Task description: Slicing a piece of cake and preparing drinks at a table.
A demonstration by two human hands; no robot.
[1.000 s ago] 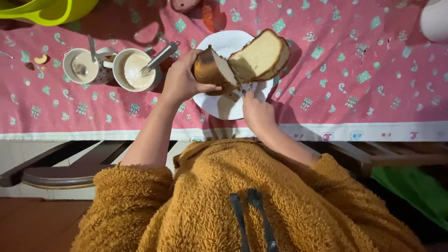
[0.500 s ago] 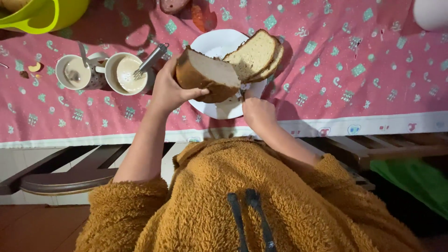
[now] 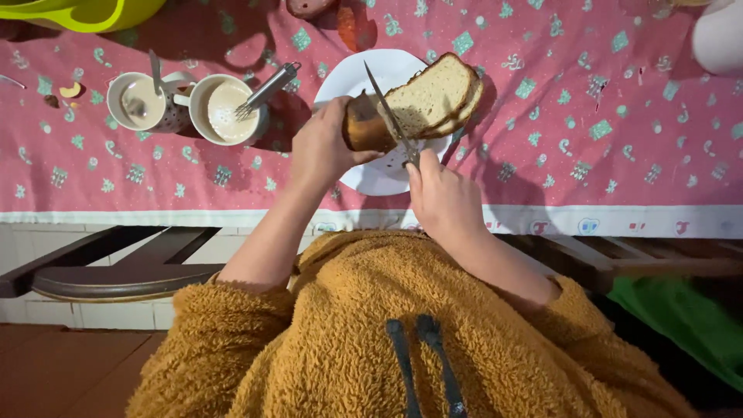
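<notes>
The bread loaf [image 3: 364, 124], held over the white plate [image 3: 371, 178] with our left hand [image 3: 321, 151] closed around its crust end, looks soft and crumbly, so we grip lightly while our right hand [image 3: 441, 197] clasps the knife [image 3: 391, 116].

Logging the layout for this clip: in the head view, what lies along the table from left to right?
Small cup with a spoon → cup with a whisk → left hand → bread loaf → knife → cut slices → white jug at the edge.
</notes>
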